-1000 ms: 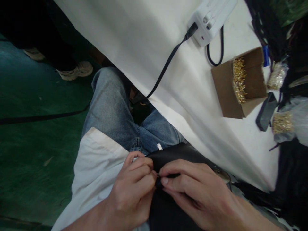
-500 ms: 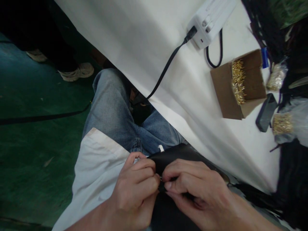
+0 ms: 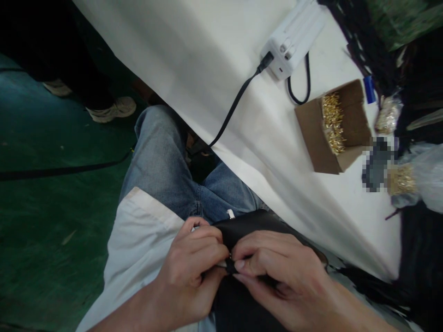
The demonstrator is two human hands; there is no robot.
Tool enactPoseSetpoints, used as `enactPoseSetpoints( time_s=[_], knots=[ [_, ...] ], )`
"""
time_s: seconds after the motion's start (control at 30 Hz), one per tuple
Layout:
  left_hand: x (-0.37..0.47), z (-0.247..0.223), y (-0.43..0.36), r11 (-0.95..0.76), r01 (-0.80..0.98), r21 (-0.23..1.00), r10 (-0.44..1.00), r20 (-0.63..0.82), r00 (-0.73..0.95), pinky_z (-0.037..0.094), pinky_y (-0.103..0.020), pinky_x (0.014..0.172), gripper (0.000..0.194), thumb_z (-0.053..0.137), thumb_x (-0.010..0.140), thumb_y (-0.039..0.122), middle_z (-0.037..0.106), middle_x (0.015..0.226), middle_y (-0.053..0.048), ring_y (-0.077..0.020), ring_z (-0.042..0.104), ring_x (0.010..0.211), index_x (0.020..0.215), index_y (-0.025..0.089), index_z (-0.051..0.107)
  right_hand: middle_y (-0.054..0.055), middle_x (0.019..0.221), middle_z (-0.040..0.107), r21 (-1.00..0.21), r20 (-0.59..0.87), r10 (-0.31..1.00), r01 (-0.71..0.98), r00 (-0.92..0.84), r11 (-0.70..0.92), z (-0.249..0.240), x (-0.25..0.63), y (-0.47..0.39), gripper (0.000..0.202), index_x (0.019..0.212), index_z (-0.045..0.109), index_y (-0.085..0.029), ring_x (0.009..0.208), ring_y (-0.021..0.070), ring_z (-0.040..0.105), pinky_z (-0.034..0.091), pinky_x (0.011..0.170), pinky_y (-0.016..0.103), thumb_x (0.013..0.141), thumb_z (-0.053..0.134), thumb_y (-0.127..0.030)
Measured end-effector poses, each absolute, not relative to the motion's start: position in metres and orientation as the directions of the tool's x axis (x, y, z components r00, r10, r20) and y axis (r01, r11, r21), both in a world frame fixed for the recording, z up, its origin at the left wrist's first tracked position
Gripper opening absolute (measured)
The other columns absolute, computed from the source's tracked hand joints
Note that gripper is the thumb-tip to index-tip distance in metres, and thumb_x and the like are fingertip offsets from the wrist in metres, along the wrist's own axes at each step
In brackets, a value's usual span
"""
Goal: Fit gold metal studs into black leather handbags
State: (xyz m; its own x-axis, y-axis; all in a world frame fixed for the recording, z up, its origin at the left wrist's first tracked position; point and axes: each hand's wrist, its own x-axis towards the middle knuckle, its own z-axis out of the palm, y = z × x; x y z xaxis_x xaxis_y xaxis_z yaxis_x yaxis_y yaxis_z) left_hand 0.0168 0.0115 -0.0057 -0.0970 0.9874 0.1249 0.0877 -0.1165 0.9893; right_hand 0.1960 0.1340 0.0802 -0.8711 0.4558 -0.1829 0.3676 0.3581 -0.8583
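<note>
Low in the middle of the view, my left hand (image 3: 194, 267) and my right hand (image 3: 277, 267) meet fingertip to fingertip. Both are closed in a pinch around a small black piece (image 3: 230, 266), largely covered by the fingers. A tiny shiny spot shows at its top edge. Black material (image 3: 245, 228) lies on my lap beneath the hands, and a small white tab (image 3: 230, 213) sticks up from its upper edge.
A white-covered table (image 3: 249, 152) slants across the right. On it are a cardboard box (image 3: 313, 133) of gold-coloured small parts, a white device (image 3: 290, 41) with black cables, and plastic bags (image 3: 431, 175). At upper left stands a person's shoe (image 3: 112, 109).
The table and its objects have shifted slightly left and down in the view. My left thumb and forefinger have spread slightly apart behind the black piece; my right hand is nearly unchanged.
</note>
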Motion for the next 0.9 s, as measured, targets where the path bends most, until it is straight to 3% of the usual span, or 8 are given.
enactPoseSetpoints(
  time_s=[0.33, 0.53, 0.9],
  knots=[
    [0.0186, -0.0071, 0.0109, -0.13, 0.047, 0.99, 0.973, 0.136, -0.187, 0.052, -0.043, 0.089, 0.026, 0.057, 0.093, -0.006, 0.072, 0.084, -0.001, -0.0162, 0.07, 0.079, 0.094, 0.019, 0.064, 0.001, 0.102, 0.079, -0.859, -0.225, 0.448, 0.393, -0.865, 0.328, 0.0798, 0.194, 0.1364, 0.019, 0.101, 0.065, -0.021, 0.088, 0.0123, 0.076, 0.057, 0.081, 0.023, 0.098, 0.071, -0.003],
    [0.0163, -0.0084, 0.0117, -0.13, 0.067, 0.989, 0.981, 0.138, -0.134, 0.052, -0.043, 0.09, 0.025, 0.057, 0.096, -0.004, 0.067, 0.077, 0.001, -0.0162, 0.069, 0.077, 0.09, 0.02, 0.06, 0.002, 0.102, 0.078, -0.864, -0.226, 0.462, 0.395, -0.858, 0.311, 0.0799, 0.192, 0.1345, 0.019, 0.102, 0.065, -0.022, 0.087, 0.014, 0.076, 0.056, 0.078, 0.025, 0.098, 0.072, -0.004],
    [0.0154, -0.0112, 0.0108, -0.17, 0.034, 0.985, 0.971, 0.174, -0.166, 0.053, -0.043, 0.092, 0.022, 0.061, 0.096, -0.004, 0.073, 0.082, -0.001, -0.0163, 0.072, 0.081, 0.098, 0.018, 0.065, 0.001, 0.104, 0.078, -0.869, -0.236, 0.475, 0.402, -0.848, 0.287, 0.0806, 0.1933, 0.1329, 0.02, 0.102, 0.065, -0.02, 0.089, 0.0115, 0.075, 0.056, 0.081, 0.022, 0.098, 0.074, -0.003]
  ],
)
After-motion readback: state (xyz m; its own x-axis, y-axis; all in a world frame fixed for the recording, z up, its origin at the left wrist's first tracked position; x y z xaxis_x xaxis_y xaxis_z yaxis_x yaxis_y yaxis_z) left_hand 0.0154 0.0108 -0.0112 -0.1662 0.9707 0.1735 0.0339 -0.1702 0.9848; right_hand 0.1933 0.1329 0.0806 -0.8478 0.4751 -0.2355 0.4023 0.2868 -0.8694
